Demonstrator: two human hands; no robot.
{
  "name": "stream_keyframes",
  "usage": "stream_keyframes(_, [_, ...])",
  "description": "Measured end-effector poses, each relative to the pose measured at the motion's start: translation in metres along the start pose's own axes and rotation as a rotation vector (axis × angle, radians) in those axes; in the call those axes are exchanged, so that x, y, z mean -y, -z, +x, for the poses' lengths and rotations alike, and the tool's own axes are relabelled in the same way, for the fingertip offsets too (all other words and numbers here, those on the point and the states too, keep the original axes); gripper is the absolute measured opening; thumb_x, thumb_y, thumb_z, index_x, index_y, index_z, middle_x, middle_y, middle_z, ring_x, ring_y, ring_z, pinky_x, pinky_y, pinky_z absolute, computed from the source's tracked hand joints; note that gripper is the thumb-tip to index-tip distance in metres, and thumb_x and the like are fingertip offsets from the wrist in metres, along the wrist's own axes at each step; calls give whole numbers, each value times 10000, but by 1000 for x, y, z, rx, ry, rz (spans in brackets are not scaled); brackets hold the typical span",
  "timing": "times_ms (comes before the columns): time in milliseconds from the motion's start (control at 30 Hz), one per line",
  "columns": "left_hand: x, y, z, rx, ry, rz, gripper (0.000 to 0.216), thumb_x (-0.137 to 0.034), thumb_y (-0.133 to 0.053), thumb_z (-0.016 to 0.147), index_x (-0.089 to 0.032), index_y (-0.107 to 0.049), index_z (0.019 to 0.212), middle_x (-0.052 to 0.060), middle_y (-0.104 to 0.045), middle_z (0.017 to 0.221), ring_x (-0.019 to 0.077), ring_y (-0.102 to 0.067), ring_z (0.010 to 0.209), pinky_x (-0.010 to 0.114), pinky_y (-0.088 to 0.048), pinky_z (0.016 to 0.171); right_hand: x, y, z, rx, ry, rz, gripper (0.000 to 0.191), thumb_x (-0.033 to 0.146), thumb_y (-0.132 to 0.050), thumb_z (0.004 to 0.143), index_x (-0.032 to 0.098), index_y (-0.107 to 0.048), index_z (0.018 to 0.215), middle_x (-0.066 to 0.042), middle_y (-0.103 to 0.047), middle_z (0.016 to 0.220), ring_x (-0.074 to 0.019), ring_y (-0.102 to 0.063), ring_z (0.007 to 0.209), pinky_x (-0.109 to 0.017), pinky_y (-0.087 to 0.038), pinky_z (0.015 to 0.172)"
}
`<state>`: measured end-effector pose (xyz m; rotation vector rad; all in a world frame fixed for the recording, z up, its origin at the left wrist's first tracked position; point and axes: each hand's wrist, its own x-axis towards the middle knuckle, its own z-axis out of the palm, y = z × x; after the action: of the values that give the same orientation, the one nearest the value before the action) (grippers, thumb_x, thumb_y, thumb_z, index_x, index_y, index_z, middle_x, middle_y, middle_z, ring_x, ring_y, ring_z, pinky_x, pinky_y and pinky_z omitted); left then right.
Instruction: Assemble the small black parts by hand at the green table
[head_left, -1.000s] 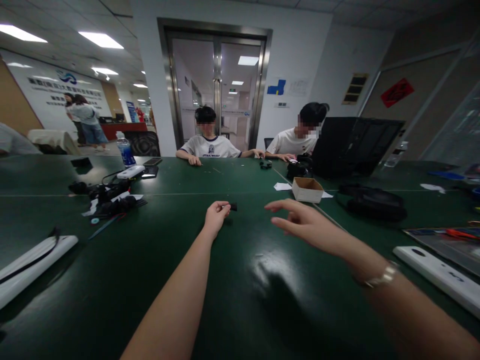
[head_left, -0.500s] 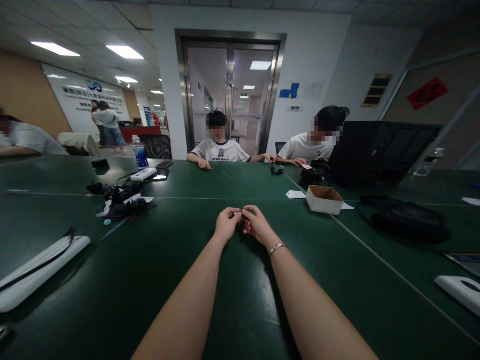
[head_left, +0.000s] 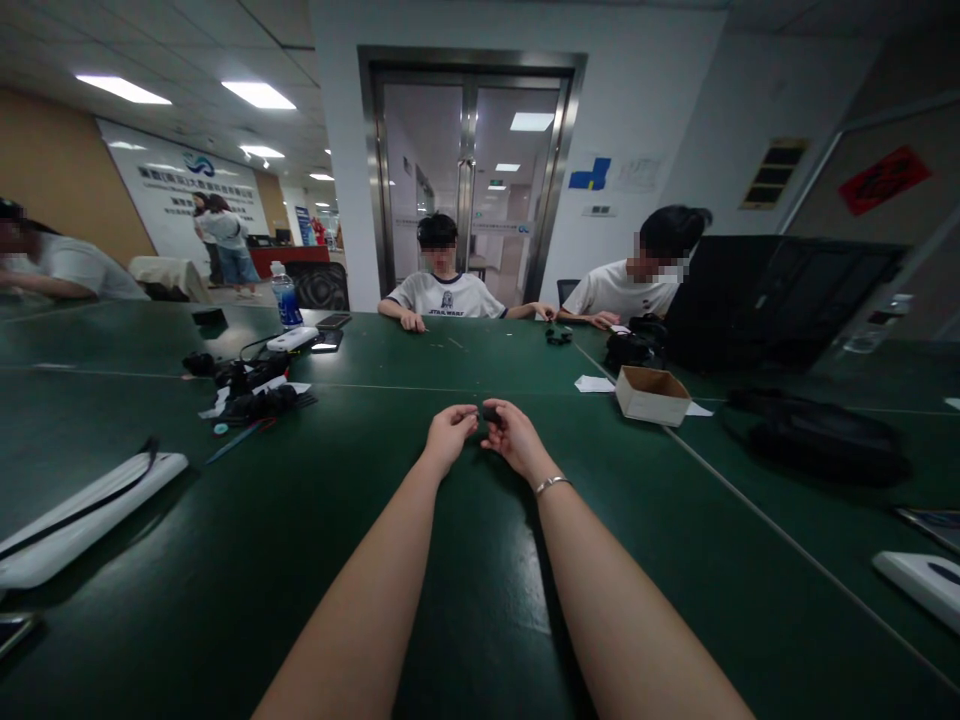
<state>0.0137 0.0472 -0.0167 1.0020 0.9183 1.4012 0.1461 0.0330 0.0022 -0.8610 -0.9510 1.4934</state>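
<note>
Both my arms reach out over the dark green table (head_left: 225,560). My left hand (head_left: 448,436) and my right hand (head_left: 512,438) meet fingertip to fingertip just above the table top. Between them they pinch a small black object (head_left: 486,412), too small to name. The fingers of both hands are curled closed round it. A thin bracelet (head_left: 551,485) sits on my right wrist.
A small cardboard box (head_left: 651,395) stands to the right, a black bag (head_left: 829,442) beyond it. A pile of black gear and cables (head_left: 251,388) lies to the left, a white case (head_left: 82,520) nearer. Two people sit at the far edge, another at far left.
My right hand came in from the right and joined my left hand on the small black object. Since half a second ago the hands have stayed together, shifting only slightly.
</note>
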Motion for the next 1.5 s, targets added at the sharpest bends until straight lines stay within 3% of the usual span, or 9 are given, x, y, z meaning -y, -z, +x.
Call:
stream_keyframes(400, [2,-2,-5,-5,-135,207,187,-195,-722,732,-130,-663,897,53,-658,790,133,-607,706,264,-503,707,2,-2,-3,26,-6,19,308,208,-478,905,192,-581,1194,59,-445,534,-82,-400,384,-260,-553,469])
stream_keyframes(600, [2,-4,-7,-8,-244,389,118,-138,-644,771,-141,-665,887,62,-678,820,157,-627,761,276,-493,738,3,-1,-4,15,-27,42,354,202,-445,928,181,-533,1270,65,-437,525,-86,-406,386,-273,-565,490])
stream_keyframes(800, [-2,-6,-11,-13,-271,428,116,-120,-623,780,-145,-666,885,64,-695,849,163,-644,789,285,-490,781,2,-2,-3,-31,-16,30,336,198,-467,914,240,-484,1248,79,-452,541,-87,-428,384,-278,-565,485])
stream_keyframes(900, [-3,-6,-11,-37,-277,419,116,-138,-643,770,-153,-673,881,57,-697,831,161,-644,778,278,-491,776,0,-3,-2,-91,-10,36,202,192,-502,906,240,-471,1099,67,-496,574,-100,-495,432,-274,-567,496])
stream_keyframes(1033, [-3,-4,-10,-69,-273,401,118,-133,-648,761,-156,-680,873,62,-699,843,163,-644,782,276,-489,775,-1,-2,-2,-62,-11,32,91,206,-533,910,225,-460,961,41,-551,612,-109,-548,477,-275,-575,521])
stream_keyframes(1500, [1,2,-3,-93,-199,337,132,-182,-677,744,-141,-697,868,79,-703,809,160,-635,719,271,-491,699,2,0,-5,32,-18,-9,184,139,-540,900,230,-494,1054,14,-619,722,-85,-550,461,-279,-590,559])
